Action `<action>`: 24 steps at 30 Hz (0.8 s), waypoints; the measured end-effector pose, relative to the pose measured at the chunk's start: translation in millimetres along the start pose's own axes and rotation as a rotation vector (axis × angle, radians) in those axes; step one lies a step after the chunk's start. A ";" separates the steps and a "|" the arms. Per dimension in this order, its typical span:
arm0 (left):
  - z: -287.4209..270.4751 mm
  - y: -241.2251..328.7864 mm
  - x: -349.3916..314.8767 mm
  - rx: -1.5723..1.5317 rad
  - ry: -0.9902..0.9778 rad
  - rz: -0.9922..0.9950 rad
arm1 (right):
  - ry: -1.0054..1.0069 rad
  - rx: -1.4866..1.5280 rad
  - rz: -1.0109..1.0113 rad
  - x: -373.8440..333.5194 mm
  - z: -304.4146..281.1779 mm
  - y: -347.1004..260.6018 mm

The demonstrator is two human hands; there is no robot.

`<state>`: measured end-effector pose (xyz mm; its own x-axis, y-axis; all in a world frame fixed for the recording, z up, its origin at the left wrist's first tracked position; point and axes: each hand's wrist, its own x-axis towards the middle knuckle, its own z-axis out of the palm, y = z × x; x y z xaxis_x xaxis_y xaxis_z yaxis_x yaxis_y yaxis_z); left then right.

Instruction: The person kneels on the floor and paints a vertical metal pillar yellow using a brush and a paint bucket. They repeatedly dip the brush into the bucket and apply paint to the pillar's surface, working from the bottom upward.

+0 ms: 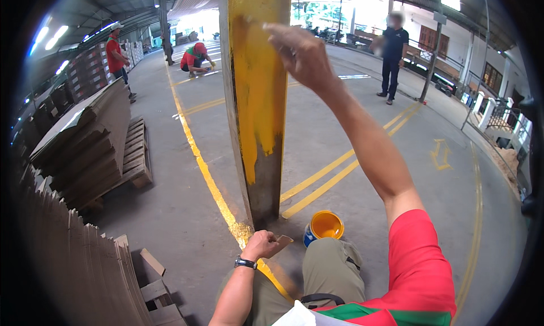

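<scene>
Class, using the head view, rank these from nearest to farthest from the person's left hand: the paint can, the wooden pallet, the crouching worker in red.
From the left hand:
1. Paint can, just to its right on the floor.
2. Wooden pallet, off to the left under the stacked boards.
3. Crouching worker, far ahead up the floor.

Daylight pours in from the open side behind the yellow-painted post (pixel 255 93), blown out to white there. Ceiling strip lights (pixel 54 36) left of the post glare brightly. The concrete floor (pixel 396 173) right of it is evenly lit, with soft shadows. Straight lines bow toward the black fisheye rim; the raised right hand (pixel 297 51) against the post looks slightly motion-blurred.
</scene>
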<state>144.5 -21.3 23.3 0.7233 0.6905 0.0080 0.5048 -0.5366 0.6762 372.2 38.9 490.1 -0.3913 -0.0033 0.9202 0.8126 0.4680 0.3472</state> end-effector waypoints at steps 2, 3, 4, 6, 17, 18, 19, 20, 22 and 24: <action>1.9 -3.0 2.2 0.000 -0.006 0.018 | 0.130 -0.144 0.072 3.8 0.2 11.0; 3.1 -4.3 1.9 -0.003 -0.025 0.005 | 0.069 -0.128 -0.056 9.0 0.8 16.9; 4.1 -5.2 2.6 0.012 -0.034 0.006 | 0.072 -0.105 -0.164 6.4 2.6 16.2; 5.8 -6.4 3.1 0.016 -0.032 0.014 | -0.151 -0.053 -0.120 5.3 2.3 17.1; 6.9 0.0 0.5 0.031 -0.072 -0.045 | 0.277 -0.006 0.002 30.0 25.9 25.0; 6.9 0.0 0.1 0.025 -0.060 -0.028 | 0.281 0.020 -0.011 32.5 30.2 25.4; 6.6 -0.2 0.2 0.019 -0.048 -0.010 | 0.257 0.026 0.006 33.2 33.9 24.9; 7.1 -0.3 -0.6 0.035 -0.064 -0.065 | 0.236 0.034 -0.007 34.2 36.8 24.5; 6.8 -1.3 -1.6 0.046 -0.074 -0.076 | 0.211 0.042 -0.006 34.5 39.7 24.1; 6.5 -2.6 -1.3 0.050 -0.083 -0.091 | 0.212 0.041 -0.009 34.6 40.9 24.8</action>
<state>145.3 -23.9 16.7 0.7091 0.6958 -0.1138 0.5913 -0.4989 0.6336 361.1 86.5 523.1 -0.2951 -0.1914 0.9361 0.7895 0.5030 0.3517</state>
